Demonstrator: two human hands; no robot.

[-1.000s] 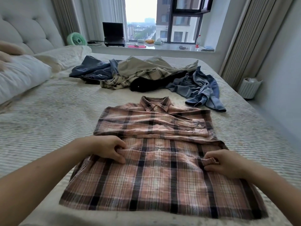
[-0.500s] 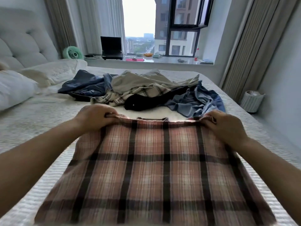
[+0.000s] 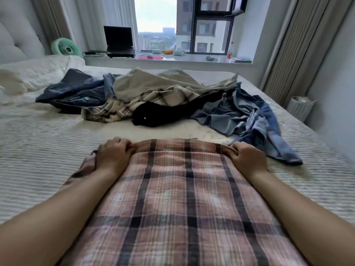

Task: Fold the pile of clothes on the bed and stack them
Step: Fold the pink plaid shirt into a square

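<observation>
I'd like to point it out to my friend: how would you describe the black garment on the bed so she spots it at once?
Start at the bed and find the unfolded pile of clothes lying between the window and the pink plaid shirt that the hands are holding. The black garment lies along the pile's near edge, at the middle. It is the only solid black piece, between a cream checked shirt and crumpled blue denim.
</observation>
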